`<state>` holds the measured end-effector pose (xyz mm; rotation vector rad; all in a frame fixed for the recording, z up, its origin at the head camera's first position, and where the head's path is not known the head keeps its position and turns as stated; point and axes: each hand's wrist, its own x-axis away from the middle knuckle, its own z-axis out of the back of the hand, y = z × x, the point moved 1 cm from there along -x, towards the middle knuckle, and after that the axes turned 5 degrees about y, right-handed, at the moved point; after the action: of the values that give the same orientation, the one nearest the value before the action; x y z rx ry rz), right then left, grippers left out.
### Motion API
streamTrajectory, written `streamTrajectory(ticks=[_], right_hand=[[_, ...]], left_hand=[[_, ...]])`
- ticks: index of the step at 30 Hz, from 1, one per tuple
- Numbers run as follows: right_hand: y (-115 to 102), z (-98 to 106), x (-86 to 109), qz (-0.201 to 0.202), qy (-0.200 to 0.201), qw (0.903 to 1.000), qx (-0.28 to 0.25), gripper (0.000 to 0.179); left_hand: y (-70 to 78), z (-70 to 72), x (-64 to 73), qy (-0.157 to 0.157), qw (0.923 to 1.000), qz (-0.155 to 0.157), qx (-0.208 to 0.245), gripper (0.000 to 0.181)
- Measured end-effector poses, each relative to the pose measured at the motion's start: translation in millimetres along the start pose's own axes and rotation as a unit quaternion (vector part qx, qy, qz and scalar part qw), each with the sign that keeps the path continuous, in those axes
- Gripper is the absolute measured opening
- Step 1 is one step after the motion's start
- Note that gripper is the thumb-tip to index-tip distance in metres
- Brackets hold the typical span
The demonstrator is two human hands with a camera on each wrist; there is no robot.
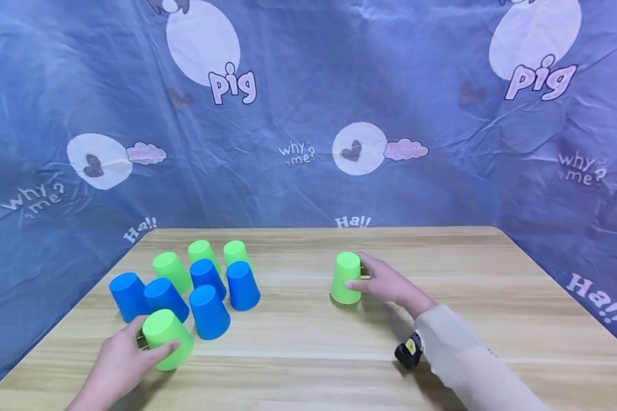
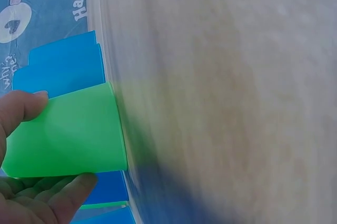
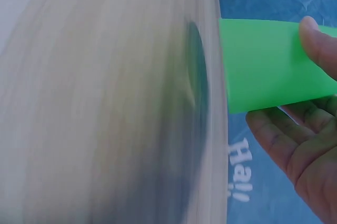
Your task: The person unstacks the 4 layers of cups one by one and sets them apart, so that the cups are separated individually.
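At the front left, my left hand (image 1: 120, 361) grips an upside-down green cup (image 1: 168, 341). In the left wrist view the thumb lies on one side of this cup (image 2: 68, 134) and the fingers on the other. Right of the middle, my right hand (image 1: 387, 283) holds a second upside-down green cup (image 1: 347, 278) between thumb and fingers. Its rim is close to the tabletop in the right wrist view; whether this cup (image 3: 263, 66) touches the wood I cannot tell. Several upside-down blue cups (image 1: 209, 314) stand just beyond the left hand's cup.
Behind the blue cups are 3 more upside-down green cups, one of them at the left (image 1: 172, 273). The wooden table (image 1: 298, 365) ends at a blue printed cloth (image 1: 308, 188) hanging behind and at the sides. A black device (image 1: 408, 351) is at the right wrist.
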<state>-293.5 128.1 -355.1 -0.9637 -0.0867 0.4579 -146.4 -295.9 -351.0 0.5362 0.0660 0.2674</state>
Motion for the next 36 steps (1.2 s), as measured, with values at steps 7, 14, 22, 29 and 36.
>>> streamTrajectory(ticks=[7, 14, 22, 29, 36], right_hand=[[-10, -30, -21.6, -0.018, 0.038, 0.9991, -0.013, 0.054], [-30, -63, -48.7, -0.038, 0.066, 0.9965, -0.033, 0.058], [-55, -95, -74.4, -0.051, 0.087, 0.9948, -0.016, 0.06], [-66, -117, -87.0, -0.061, 0.09, 0.9938, -0.02, 0.063], [-72, -130, -94.6, -0.08, 0.104, 0.9912, -0.018, 0.064]], left_hand=[[-1.8, -1.7, -1.3, 0.001, 1.0, 0.006, 0.001, 0.088], [-4.5, -1.9, -2.2, 0.017, 0.9999, -0.002, 0.002, 0.085], [-6.0, -1.2, -2.3, 0.017, 0.9999, -0.003, -0.002, 0.081], [-3.5, -0.5, -2.7, 0.017, 0.9998, -0.001, -0.004, 0.081], [1.0, 0.2, -3.6, 0.028, 0.9994, -0.017, -0.015, 0.074]])
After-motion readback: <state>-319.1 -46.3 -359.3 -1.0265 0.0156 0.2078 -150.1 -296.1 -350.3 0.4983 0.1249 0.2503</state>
